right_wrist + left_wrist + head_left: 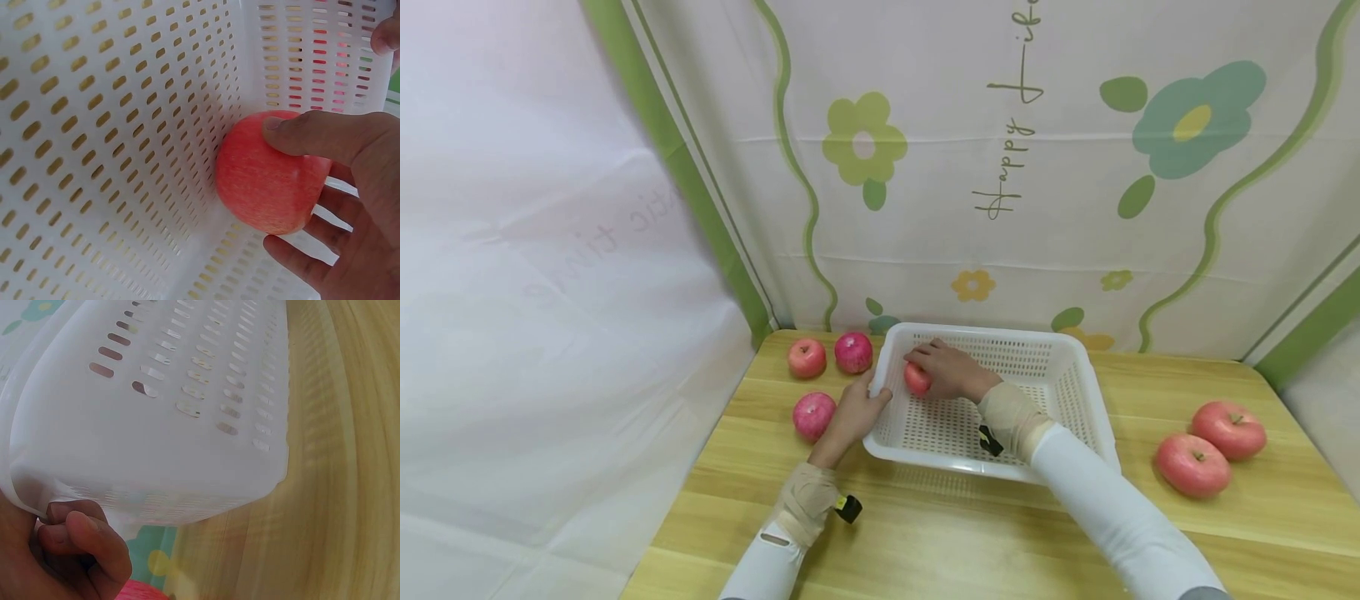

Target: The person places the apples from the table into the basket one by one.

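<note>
A white perforated plastic basket (955, 467) stands on the wooden table. Inside it, near the left end, my right hand (951, 371) holds a red apple (269, 175), thumb on one side and fingers round the other. The apple sits close to the basket's floor and wall. My left hand (853, 412) grips the basket's left rim, its fingers curled under the lip in the left wrist view. Beside the left hand lies a pinkish-red apple (814, 416), with two more, a red apple (807, 358) and a darker pink apple (853, 352), behind it.
Two larger red apples, a front one (1192, 465) and a back one (1228, 430), lie touching to the right of the basket. A flower-printed curtain (925, 250) hangs along the table's back edge. The wooden table (955, 542) extends in front of the basket.
</note>
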{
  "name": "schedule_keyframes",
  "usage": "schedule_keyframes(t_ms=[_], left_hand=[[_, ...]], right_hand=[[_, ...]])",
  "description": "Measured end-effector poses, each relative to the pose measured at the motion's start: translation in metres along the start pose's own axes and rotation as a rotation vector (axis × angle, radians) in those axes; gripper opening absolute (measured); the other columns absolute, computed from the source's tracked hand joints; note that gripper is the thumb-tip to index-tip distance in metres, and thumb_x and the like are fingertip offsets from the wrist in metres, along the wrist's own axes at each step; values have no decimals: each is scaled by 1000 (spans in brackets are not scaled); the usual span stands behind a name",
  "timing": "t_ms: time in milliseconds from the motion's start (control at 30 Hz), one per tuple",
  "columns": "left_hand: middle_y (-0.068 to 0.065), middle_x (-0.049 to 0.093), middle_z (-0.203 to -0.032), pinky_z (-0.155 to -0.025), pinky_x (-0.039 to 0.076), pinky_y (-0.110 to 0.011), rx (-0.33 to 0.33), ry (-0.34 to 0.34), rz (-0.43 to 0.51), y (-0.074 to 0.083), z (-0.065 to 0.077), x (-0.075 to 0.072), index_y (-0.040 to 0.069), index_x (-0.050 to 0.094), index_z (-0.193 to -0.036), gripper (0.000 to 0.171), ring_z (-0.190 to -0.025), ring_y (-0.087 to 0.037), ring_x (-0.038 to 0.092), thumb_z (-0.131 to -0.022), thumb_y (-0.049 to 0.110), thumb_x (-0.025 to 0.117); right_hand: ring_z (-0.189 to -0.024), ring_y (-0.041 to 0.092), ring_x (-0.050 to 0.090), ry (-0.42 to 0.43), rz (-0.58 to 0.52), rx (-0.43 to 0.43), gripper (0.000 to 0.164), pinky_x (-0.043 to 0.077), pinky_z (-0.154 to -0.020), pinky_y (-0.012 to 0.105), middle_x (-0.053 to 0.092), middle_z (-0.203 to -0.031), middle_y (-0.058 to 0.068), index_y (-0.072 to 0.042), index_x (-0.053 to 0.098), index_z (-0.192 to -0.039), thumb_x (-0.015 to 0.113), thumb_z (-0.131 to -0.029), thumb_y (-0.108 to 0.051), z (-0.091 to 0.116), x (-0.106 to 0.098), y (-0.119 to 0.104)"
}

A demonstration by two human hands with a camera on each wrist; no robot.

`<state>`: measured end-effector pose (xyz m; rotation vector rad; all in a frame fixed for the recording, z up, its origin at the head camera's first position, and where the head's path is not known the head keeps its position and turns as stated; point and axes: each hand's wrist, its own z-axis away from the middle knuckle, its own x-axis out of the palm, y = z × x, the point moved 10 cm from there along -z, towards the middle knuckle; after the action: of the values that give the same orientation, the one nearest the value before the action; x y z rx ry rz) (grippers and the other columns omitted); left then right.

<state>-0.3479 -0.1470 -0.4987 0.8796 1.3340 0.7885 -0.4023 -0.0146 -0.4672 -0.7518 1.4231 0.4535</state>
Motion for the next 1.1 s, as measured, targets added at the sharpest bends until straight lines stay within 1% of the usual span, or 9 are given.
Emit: schedule_keyframes(t_ms=[133,333,600,733,867,933,1100], left_hand=[[-28,71,-128,-70,68,-42,-2,1,-3,0,0,0,3,48,-157,56,-95,-33,78,-105,23,56],[-29,69,-131,-71,68,-43,-9,-7,8,-1,1,1,3,45,-159,57,-97,-33,77,-106,23,56],[-28,70,-129,-71,68,-42,-11,-4,13,0,2,1,4,46,-158,56,-96,-33,78,-107,22,56],[-28,70,-131,-71,68,-43,-16,-4,13,1,2,1,4,44,-160,57,-98,-34,78,-107,22,55],[-29,69,-132,-71,68,-42,-16,-1,8,1,3,1,5,43,-161,58,-98,-35,78,-107,22,55],[-29,69,-132,-71,68,-42,-15,0,10,2,3,1,5,43,-161,58,-98,-35,78,-107,22,55],[-29,69,-131,-71,68,-43,-13,6,13,3,4,0,6,45,-160,57,-98,-35,77,-107,21,55]], right_hand=[[-141,38,51,-12,5,8,71,52,-114,52,58,-152,15,-7,58,-150,86,-87,-24,0,0,0],[-140,37,51,3,3,2,71,53,-113,52,58,-151,15,-6,59,-149,86,-86,-24,2,-4,0],[-140,37,52,14,6,5,71,54,-112,54,59,-151,16,-6,60,-148,85,-87,-33,8,-12,0],[-141,38,52,27,0,5,68,53,-113,55,59,-150,16,-6,60,-147,84,-90,-36,12,-17,0],[-140,39,53,51,4,-3,63,53,-112,56,61,-148,15,-7,62,-145,83,-91,-34,16,-23,0],[-141,39,53,54,-1,1,61,53,-112,56,61,-148,15,-7,63,-145,82,-92,-31,18,-25,0],[-141,38,54,44,15,16,59,52,-114,56,61,-149,14,-9,62,-147,78,-94,-30,23,-29,2]])
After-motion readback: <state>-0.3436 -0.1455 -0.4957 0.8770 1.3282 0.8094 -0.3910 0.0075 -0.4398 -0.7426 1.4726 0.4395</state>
